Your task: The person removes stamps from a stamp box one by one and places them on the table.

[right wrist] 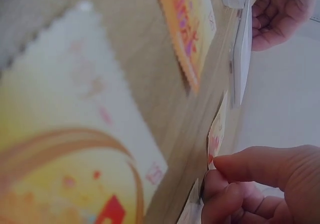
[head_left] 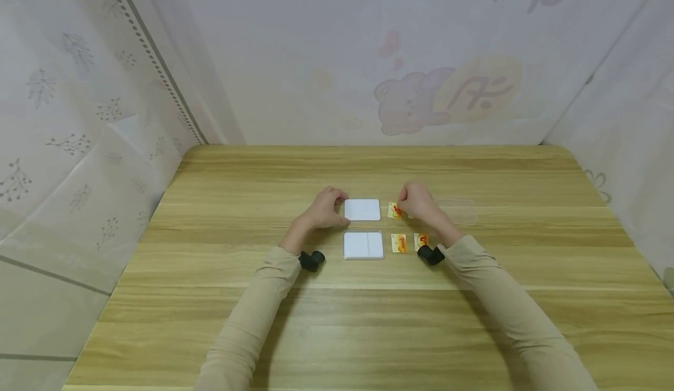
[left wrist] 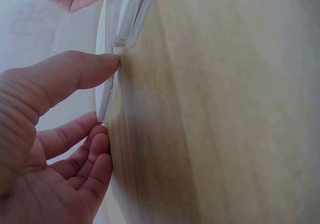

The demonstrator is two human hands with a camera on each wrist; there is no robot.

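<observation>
My left hand [head_left: 322, 211] holds the left end of the far clear flat case with a white inside [head_left: 361, 209], its thumb on the near edge and its fingers at the far corner. With thumb and forefinger my right hand [head_left: 419, 202] pinches the right edge of a yellow-and-red postage stamp [head_left: 393, 210], which stands slightly tilted at the table in the right wrist view. Another stamp [right wrist: 190, 206] lies beneath that hand, mostly hidden. A second white-lined case [head_left: 363, 245] lies nearer, with two stamps to its right: one orange [head_left: 398, 243], one yellow and red [head_left: 420, 240].
A transparent plastic lid or sheet [head_left: 458, 211] lies right of my right hand. The wooden table [head_left: 326, 338] meets a patterned curtain [head_left: 295, 57] at its back edge. Black wrist cameras [head_left: 313, 261] sit under both wrists, close to the near case and stamps.
</observation>
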